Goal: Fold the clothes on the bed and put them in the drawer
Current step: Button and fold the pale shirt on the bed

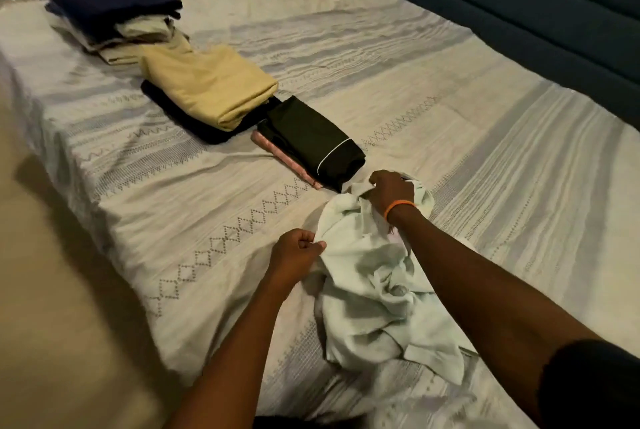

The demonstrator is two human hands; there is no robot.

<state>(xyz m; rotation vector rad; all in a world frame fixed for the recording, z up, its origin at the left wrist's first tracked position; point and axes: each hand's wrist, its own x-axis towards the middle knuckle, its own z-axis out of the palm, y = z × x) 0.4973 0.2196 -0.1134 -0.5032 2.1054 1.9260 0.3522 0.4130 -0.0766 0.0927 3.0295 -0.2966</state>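
On the bed (450, 89), both hands, left (298, 252) and right (391, 191), pinch a crumpled pale garment (367, 290); folded piles (207, 89) lie far left, a blue headboard (519, 3) far right.

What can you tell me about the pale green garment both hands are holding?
The pale green garment is thin, soft-looking cloth, crumpled and unfolded, lying on the patterned bedsheet near the bed's edge. The left hand pinches its left edge; the right hand grips its far end, beside the folded black piece.

- Dim, warm, yellowish indoor light.
- Soft shadow on the floor (69, 221) left of the bed (450, 117).
- Wide-angle bending at the edges; slight blur throughout.
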